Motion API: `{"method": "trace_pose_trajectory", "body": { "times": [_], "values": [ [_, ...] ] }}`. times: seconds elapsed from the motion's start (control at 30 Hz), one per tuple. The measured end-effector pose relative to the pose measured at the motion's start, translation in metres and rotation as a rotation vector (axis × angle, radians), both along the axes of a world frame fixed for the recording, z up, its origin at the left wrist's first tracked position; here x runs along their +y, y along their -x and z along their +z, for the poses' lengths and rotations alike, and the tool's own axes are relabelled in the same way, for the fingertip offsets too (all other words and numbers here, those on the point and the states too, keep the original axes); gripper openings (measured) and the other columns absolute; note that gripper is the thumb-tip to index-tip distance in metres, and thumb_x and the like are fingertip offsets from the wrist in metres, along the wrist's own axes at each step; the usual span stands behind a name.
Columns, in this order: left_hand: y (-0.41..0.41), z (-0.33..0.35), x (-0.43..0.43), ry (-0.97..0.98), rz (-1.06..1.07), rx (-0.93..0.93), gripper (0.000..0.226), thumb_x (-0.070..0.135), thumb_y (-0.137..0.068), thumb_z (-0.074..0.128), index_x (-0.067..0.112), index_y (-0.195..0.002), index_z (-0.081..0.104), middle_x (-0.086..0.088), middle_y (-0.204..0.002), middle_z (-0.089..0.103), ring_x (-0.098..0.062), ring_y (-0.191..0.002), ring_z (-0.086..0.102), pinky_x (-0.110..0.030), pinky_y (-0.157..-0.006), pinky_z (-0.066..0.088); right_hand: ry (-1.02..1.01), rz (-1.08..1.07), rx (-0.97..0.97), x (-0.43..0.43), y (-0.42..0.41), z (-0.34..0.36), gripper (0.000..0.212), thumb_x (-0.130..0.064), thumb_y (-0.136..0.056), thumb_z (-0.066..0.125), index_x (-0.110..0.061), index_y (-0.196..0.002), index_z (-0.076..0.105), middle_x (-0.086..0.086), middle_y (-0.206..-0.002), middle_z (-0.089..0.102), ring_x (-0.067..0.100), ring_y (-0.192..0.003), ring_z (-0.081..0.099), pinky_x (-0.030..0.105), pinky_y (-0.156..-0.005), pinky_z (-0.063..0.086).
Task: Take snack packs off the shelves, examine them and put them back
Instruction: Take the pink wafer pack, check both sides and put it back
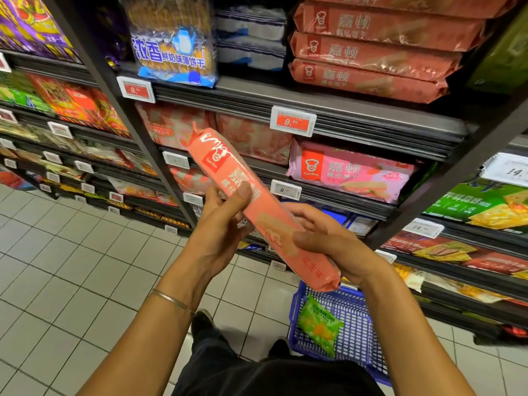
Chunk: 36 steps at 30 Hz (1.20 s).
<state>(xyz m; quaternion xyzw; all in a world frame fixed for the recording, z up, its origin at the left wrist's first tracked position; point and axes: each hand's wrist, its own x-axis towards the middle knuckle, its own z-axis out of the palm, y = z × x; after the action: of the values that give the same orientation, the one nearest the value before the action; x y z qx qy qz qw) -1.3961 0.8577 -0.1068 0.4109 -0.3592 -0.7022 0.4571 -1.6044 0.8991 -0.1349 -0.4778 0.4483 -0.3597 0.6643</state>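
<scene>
With the left hand (224, 224) gripping the pink wafer pack (225, 170) at mid-length and the right hand (331, 241) gripping its lower end, slanted from 11 to 5 o'clock before the shelves (371, 132), turn it gently, since hard thumbs would likely crack the wafers.

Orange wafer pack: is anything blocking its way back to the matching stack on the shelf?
Nothing visible does. The left hand and right hand hold the orange Garden wafer pack in open air; the matching stack lies on the upper shelf, its front unobstructed, its top out of frame.
</scene>
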Motion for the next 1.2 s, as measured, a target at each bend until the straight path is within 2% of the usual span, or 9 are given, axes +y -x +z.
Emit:
{"method": "trace_pose_trajectory", "body": {
  "times": [0.1,0.2,0.3,0.4,0.53,0.6,0.8,1.0,1.2],
  "values": [
    [-0.002,-0.007,-0.002,0.042,-0.01,0.05,0.102,0.031,-0.064,0.082,0.002,-0.149,0.035,-0.015,-0.117,0.052,-0.036,-0.112,0.054,-0.066,-0.105,0.044,0.088,0.005,0.08,-0.001,0.003,-0.001,0.094,-0.063,-0.059,0.092,-0.039,-0.143,0.056,-0.007,-0.147,0.06,0.017,-0.139,0.053,0.055,-0.122,0.031],
    [0.0,-0.01,-0.004,0.108,-0.008,0.031,0.099,0.027,-0.065,0.081,-0.002,-0.148,0.034,-0.014,-0.11,0.056,-0.036,-0.109,0.055,-0.061,-0.1,0.047,0.116,0.046,0.137,-0.002,0.007,-0.004,0.095,-0.061,-0.061,0.093,-0.046,-0.144,0.051,-0.011,-0.15,0.056,0.013,-0.143,0.048,0.053,-0.122,0.032],
    [0.001,-0.015,-0.004,0.168,-0.032,-0.057,0.1,0.026,-0.063,0.084,0.0,-0.147,0.036,-0.008,-0.107,0.066,-0.03,-0.106,0.065,-0.05,-0.093,0.056,0.137,0.087,0.147,-0.003,0.006,-0.002,0.099,-0.059,-0.062,0.093,-0.055,-0.147,0.043,-0.02,-0.154,0.049,0.006,-0.146,0.043,0.048,-0.122,0.034],
    [0.002,-0.021,-0.002,0.213,-0.103,-0.097,0.103,0.02,-0.062,0.088,0.0,-0.148,0.036,-0.012,-0.114,0.069,-0.029,-0.108,0.071,-0.041,-0.086,0.059,0.165,0.09,0.149,-0.006,0.003,0.001,0.113,-0.051,-0.065,0.094,-0.045,-0.157,0.03,-0.017,-0.16,0.042,0.008,-0.149,0.039,0.049,-0.122,0.034],
    [0.001,-0.024,-0.002,0.233,-0.146,-0.092,0.111,0.021,-0.062,0.094,-0.002,-0.152,0.032,-0.021,-0.123,0.067,-0.04,-0.115,0.068,-0.047,-0.09,0.059,0.202,0.114,0.138,-0.008,0.003,0.001,0.117,-0.036,-0.069,0.094,-0.042,-0.161,0.022,-0.014,-0.162,0.039,0.011,-0.151,0.036,0.052,-0.122,0.034],
    [0.001,-0.022,-0.002,0.237,-0.154,-0.109,0.113,0.022,-0.062,0.096,0.0,-0.152,0.032,-0.025,-0.126,0.066,-0.042,-0.117,0.068,-0.052,-0.092,0.059,0.214,0.129,0.141,-0.008,0.004,0.001,0.119,-0.04,-0.069,0.095,-0.046,-0.16,0.019,-0.016,-0.162,0.038,0.01,-0.151,0.036,0.05,-0.119,0.037],
    [0.009,-0.012,0.002,0.247,-0.141,-0.173,0.131,0.043,-0.054,0.103,0.007,-0.154,0.027,-0.003,-0.121,0.073,-0.024,-0.111,0.073,-0.035,-0.082,0.061,0.216,0.059,0.123,-0.009,0.002,-0.004,0.123,-0.043,-0.059,0.099,-0.048,-0.158,0.026,-0.01,-0.163,0.039,0.012,-0.152,0.036,0.054,-0.12,0.036],
    [0.012,-0.008,0.002,0.286,-0.116,-0.17,0.143,0.048,-0.051,0.103,0.013,-0.161,0.019,-0.013,-0.137,0.064,-0.026,-0.12,0.07,-0.033,-0.087,0.06,0.207,0.033,0.082,-0.008,0.001,-0.008,0.123,-0.047,-0.061,0.098,-0.039,-0.16,0.027,-0.001,-0.159,0.047,0.022,-0.147,0.044,0.061,-0.116,0.039],
    [0.012,-0.016,0.001,0.315,-0.15,-0.234,0.124,0.024,-0.063,0.091,0.019,-0.162,0.018,0.002,-0.13,0.069,-0.021,-0.12,0.069,-0.032,-0.087,0.061,0.168,0.077,0.064,-0.004,0.002,-0.008,0.122,-0.048,-0.064,0.096,-0.035,-0.162,0.023,-0.003,-0.159,0.047,0.022,-0.146,0.045,0.061,-0.116,0.039]
  ]
}}
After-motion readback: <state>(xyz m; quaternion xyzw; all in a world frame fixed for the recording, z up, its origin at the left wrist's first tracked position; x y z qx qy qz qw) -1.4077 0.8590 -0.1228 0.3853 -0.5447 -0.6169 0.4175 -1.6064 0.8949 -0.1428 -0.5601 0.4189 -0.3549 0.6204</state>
